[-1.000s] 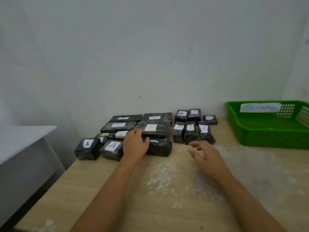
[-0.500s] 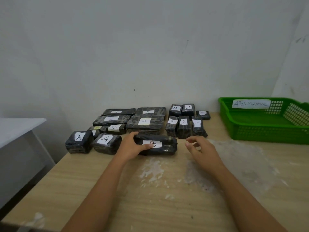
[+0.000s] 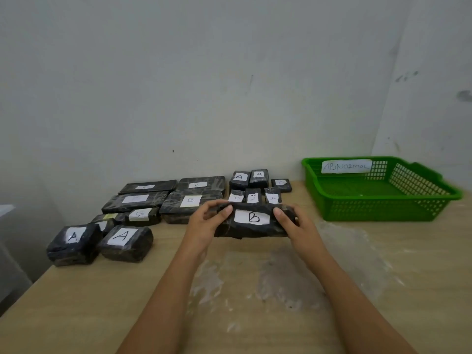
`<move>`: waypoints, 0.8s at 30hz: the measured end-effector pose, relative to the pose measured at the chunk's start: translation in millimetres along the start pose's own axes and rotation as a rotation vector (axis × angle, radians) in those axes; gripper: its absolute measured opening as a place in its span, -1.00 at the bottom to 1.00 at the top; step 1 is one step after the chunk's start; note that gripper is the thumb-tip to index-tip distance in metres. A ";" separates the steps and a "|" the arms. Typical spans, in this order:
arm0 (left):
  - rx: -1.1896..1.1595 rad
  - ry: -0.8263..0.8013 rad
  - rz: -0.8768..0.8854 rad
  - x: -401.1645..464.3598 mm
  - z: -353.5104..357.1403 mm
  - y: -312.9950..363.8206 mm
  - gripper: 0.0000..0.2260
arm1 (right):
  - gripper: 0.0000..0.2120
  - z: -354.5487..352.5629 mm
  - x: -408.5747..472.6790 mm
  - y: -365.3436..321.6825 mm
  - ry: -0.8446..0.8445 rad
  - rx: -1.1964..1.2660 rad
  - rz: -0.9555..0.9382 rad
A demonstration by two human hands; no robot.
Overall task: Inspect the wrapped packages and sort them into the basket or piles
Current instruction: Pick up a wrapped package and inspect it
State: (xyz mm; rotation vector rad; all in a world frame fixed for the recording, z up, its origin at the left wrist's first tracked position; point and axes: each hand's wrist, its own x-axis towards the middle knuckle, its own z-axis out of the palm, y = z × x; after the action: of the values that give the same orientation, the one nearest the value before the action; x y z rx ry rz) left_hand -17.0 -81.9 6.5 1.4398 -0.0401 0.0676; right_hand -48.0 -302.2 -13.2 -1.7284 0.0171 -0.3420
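Head view, left hand [image 3: 204, 223] and right hand [image 3: 293, 223] each gripping an end of the black B-labelled package [image 3: 252, 222], thumbs on top, above the bench [image 3: 383, 277], green basket [image 3: 383, 210] far right.

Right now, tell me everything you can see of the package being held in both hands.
The package is a long dark block wrapped in shiny, crinkled plastic film, with a white label marked B facing the camera. It lies level, lengthwise across the view. The left hand grips its left end and the right hand its right end, in front of the sorted packages; whether it touches the table is unclear.
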 end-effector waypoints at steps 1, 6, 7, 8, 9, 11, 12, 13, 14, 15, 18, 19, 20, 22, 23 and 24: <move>-0.040 -0.009 -0.002 -2.1 8.1 -2.4 -0.83 | -0.81 -2.7 1.2 -0.8 0.009 0.060 0.000; -0.148 -0.077 0.008 -11.5 17.4 -4.0 -0.75 | -0.87 -8.5 5.4 -7.5 -0.056 0.256 0.048; -0.146 -0.089 0.003 -14.2 15.2 -4.0 -0.71 | -0.85 -7.7 4.3 -8.1 -0.071 0.263 0.041; -0.131 -0.089 -0.004 -16.8 13.1 -4.3 -0.68 | -0.85 -6.5 2.8 -8.3 -0.085 0.265 0.039; -0.111 -0.081 -0.008 -19.2 11.5 -4.8 -0.66 | -0.83 -5.5 1.0 -9.0 -0.097 0.265 0.040; -0.092 -0.063 0.000 -21.1 10.1 -5.2 -0.64 | -0.79 -5.2 -1.0 -10.2 -0.117 0.262 0.042; -0.092 -0.055 0.002 -21.1 9.9 -5.4 -0.65 | -0.76 -5.2 -1.5 -10.3 -0.126 0.255 0.042; -0.092 -0.047 0.006 -20.9 10.1 -5.2 -0.67 | -0.72 -5.2 -1.7 -10.0 -0.134 0.238 0.041; -0.085 -0.036 0.014 -20.4 10.7 -5.5 -0.70 | -0.68 -4.9 -2.0 -9.6 -0.135 0.210 0.038; -0.073 -0.027 0.022 -20.5 11.7 -6.0 -0.72 | -0.65 -4.3 -1.9 -8.3 -0.128 0.177 0.034; -0.030 -0.019 0.038 -22.5 14.8 -9.5 -0.73 | -0.70 -2.3 -1.3 -5.9 -0.068 0.136 0.039; -0.016 -0.024 0.041 -22.7 15.1 -10.2 -0.72 | -0.72 -1.9 -0.5 -4.7 -0.051 0.140 0.042; -0.002 -0.032 0.041 -22.8 15.3 -10.5 -0.71 | -0.73 -1.6 0.3 -3.6 -0.038 0.145 0.044; 0.031 -0.041 0.044 -23.3 15.9 -10.5 -0.65 | -0.74 -0.1 1.2 -0.9 -0.025 0.140 0.036; 0.062 -0.035 0.053 -23.8 16.6 -10.8 -0.63 | -0.74 1.0 0.6 0.0 -0.026 0.129 0.024; 0.098 -0.019 0.065 -23.9 17.4 -11.7 -0.62 | -0.75 2.0 -0.6 0.5 -0.030 0.112 0.007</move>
State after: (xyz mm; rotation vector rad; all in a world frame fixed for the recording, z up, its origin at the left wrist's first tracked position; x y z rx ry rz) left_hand -39.8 -101.1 -4.4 1.5369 -0.1007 0.1105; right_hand -48.0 -300.2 -14.0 -1.6219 -0.0176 -0.3062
